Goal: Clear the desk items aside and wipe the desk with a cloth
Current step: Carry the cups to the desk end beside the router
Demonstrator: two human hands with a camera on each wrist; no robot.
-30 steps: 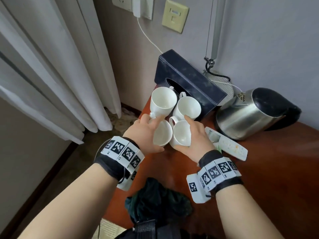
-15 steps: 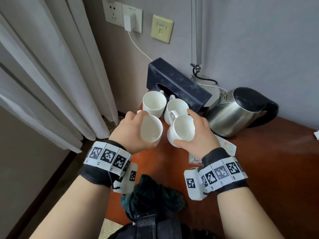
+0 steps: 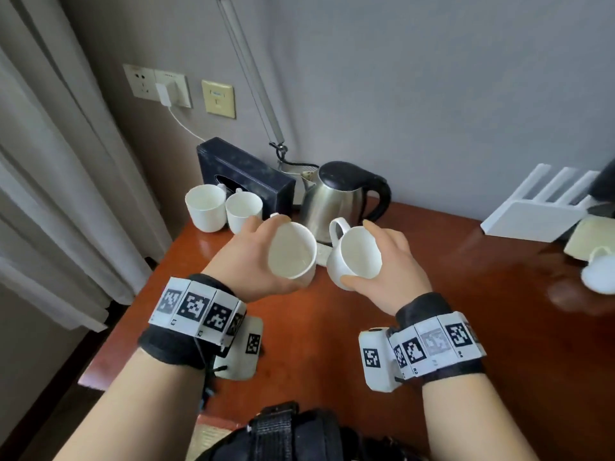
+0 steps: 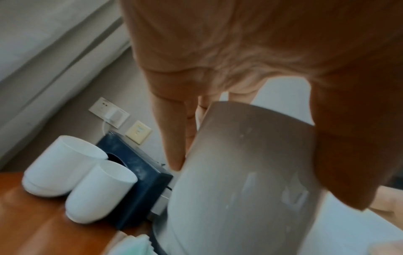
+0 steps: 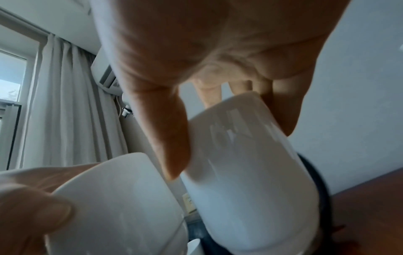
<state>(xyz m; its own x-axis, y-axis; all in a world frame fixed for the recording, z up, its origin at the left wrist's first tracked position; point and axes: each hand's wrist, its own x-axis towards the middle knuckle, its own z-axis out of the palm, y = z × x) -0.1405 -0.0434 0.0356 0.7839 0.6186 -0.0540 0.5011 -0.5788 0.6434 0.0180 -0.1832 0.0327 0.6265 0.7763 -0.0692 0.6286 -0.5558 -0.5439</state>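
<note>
My left hand point(image 3: 256, 257) grips a white mug point(image 3: 293, 252) lifted above the reddish wooden desk point(image 3: 332, 344); the left wrist view shows that mug point(image 4: 244, 181) held between fingers and thumb. My right hand point(image 3: 386, 264) grips a second white mug point(image 3: 356, 256) beside it, handle pointing up and left; this mug point(image 5: 250, 172) fills the right wrist view, with the left-hand mug point(image 5: 113, 203) below it. Two more white mugs point(image 3: 206, 207) point(image 3: 243, 211) stand at the desk's back left corner. No cloth is in view.
A dark tissue box point(image 3: 246, 174) and a steel kettle point(image 3: 336, 197) stand at the back by the wall. A white router point(image 3: 539, 211) and a white lidded item point(image 3: 599, 274) sit at the right. Curtains point(image 3: 66, 161) hang left of the desk. A remote lies under the mugs.
Both hands have lifted their mugs away from the two standing mugs and carried them right, toward the kettle. The head view has swung up and right.
</note>
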